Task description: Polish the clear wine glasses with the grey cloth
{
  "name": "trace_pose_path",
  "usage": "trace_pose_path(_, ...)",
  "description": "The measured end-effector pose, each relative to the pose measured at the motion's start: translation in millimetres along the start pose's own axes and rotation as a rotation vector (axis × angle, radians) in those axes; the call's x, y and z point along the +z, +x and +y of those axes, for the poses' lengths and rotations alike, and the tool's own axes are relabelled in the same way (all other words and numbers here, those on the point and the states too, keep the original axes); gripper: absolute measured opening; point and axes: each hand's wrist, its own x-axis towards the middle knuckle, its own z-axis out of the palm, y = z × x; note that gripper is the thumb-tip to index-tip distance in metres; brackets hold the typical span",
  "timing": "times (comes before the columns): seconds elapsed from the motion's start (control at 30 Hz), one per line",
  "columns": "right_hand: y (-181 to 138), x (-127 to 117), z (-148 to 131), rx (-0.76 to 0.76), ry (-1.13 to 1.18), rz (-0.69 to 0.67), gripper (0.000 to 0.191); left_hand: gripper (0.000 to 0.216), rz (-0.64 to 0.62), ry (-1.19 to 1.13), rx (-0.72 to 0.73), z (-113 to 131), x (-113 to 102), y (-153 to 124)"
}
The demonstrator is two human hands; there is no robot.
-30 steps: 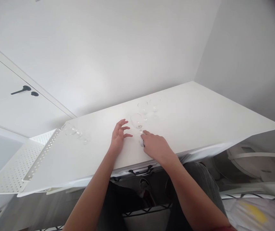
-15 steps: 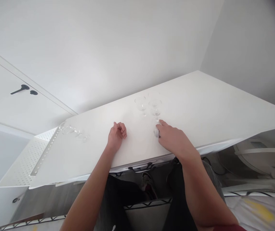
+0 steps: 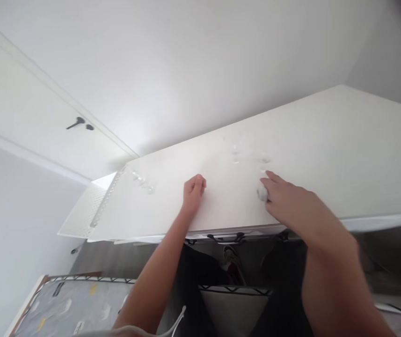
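Observation:
My right hand [image 3: 287, 199] is closed on a small rounded whitish object [image 3: 262, 193] just above or on the white tabletop [image 3: 309, 159]. Fingers hide part of it, so I cannot tell its kind. Beyond that hand stand clear glasses, faint and blurred: one clear glass [image 3: 264, 160] close to the fingertips and another clear glass [image 3: 235, 154] to its left. My left hand [image 3: 193, 189] rests by the table's middle, fingers curled in, with nothing visible in it.
More clear glassware [image 3: 142, 180] is at the table's left end, beside a white perforated panel [image 3: 84, 210]. Black handles [image 3: 226, 238] run under the front edge. A door handle [image 3: 77, 122] is at left. A patterned grey bedding surface [image 3: 70, 304] lies low left.
The view has swung left, so the table and hands appear farther right. My left hand's fingers have curled tighter. My right hand keeps its hold on the whitish object.

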Motion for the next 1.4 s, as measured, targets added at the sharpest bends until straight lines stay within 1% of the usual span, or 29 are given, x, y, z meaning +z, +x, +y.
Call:
trace_pose_path(0.07, -5.9, 2.4, -2.7, -0.116, 0.046, 0.109, 0.043, 0.053, 0.089, 0.100, 0.015, 2.7, -5.6, -18.2)
trace_pose_path(0.13, -9.6, 2.4, -10.3, -0.300, 0.104, 0.182, 0.050, 0.048, 0.235, 0.075, 0.012, 3.7, -18.0, -36.3)
trace_pose_path(0.2, -10.6, 1.1, -22.3, -0.412, 0.137, 0.232, 0.052, 0.042, 0.412, -0.005, 0.011, 1.5, -38.5, -49.6)
trace_pose_path(0.23, -9.9, 0.6, -28.9, -0.420, 0.151, 0.257, 0.051, 0.040, 0.496, -0.058, 0.009, -0.8, -51.4, -53.4)
trace_pose_path(0.3, -6.4, 1.4, -40.6, -0.373, 0.232, 0.278, 0.050, 0.037, 0.626, -0.171, 0.004, -6.8, -79.4, -54.7)
trace_pose_path(0.37, -0.8, 5.3, -48.9, -0.290, 0.441, 0.217, 0.047, 0.033, 0.747, -0.295, -0.011, -12.5, -106.0, -49.6)
trace_pose_path(0.4, 2.5, 8.3, -51.7, -0.236, 0.584, 0.163, 0.045, 0.033, 0.776, -0.327, -0.016, -14.7, -117.1, -46.0)
trace_pose_path(0.47, 9.6, 15.2, -56.0, -0.129, 0.874, 0.060, 0.038, 0.034, 0.793, -0.382, -0.040, -17.7, -133.6, -38.5)
trace_pose_path(0.53, 16.3, 21.6, -59.8, -0.075, 1.102, -0.011, 0.035, 0.032, 0.792, -0.441, -0.070, -19.0, -142.4, -32.3)
trace_pose_path(0.63, 24.0, 27.0, -64.9, -0.085, 1.312, -0.163, 0.038, 0.031, 0.790, -0.524, -0.110, -19.2, -145.8, -26.4)
trace_pose_path(0.7, 27.2, 28.7, -66.8, -0.083, 1.418, -0.252, 0.046, 0.036, 0.778, -0.572, -0.129, -18.4, -145.5, -23.7)
trace_pose_path(0.77, 29.7, 30.3, -67.0, -0.067, 1.533, -0.275, 0.051, 0.043, 0.756, -0.621, -0.145, -17.3, -145.1, -20.9)
trace_pose_path(0.87, 32.9, 33.4, -64.8, -0.063, 1.673, -0.274, 0.049, 0.053, 0.693, -0.617, -0.143, -16.3, -145.6, -15.5)
trace_pose_path(0.97, 34.9, 35.0, -61.5, -0.090, 1.736, -0.285, 0.039, 0.062, 0.619, -0.562, -0.114, -16.6, -145.9, -10.5)
trace_pose_path(1.03, 35.5, 34.6, -59.7, -0.128, 1.750, -0.306, 0.026, 0.063, 0.597, -0.614, -0.098, -17.1, -145.3, -8.8)
trace_pose_path(1.07, 35.7, 34.3, -59.0, -0.143, 1.747, -0.317, 0.023, 0.062, 0.593, -0.654, -0.091, -17.3, -144.8, -8.6)
trace_pose_path(1.1, 35.9, 34.0, -58.4, -0.145, 1.736, -0.318, 0.026, 0.059, 0.593, -0.689, -0.087, -17.3, -144.1, -8.6)
trace_pose_path(1.17, 36.8, 34.3, -57.7, -0.102, 1.679, -0.279, 0.033, 0.055, 0.601, -0.725, -0.085, -16.9, -142.6, -9.2)
trace_pose_path(1.23, 38.1, 36.3, -57.4, -0.051, 1.601, -0.235, 0.032, 0.053, 0.620, -0.725, -0.085, -15.8, -141.0, -9.7)
trace_pose_path(1.3, 40.0, 39.8, -57.8, -0.027, 1.556, -0.228, 0.038, 0.052, 0.634, -0.709, -0.084, -13.9, -139.4, -9.8)
trace_pose_path(1.33, 41.2, 42.0, -58.2, -0.006, 1.562, -0.224, 0.040, 0.051, 0.640, -0.695, -0.083, -12.5, -138.4, -9.7)
trace_pose_path(1.4, 44.5, 46.6, -59.7, 0.063, 1.625, -0.183, 0.035, 0.047, 0.646, -0.658, -0.095, -9.1, -135.2, -9.9)
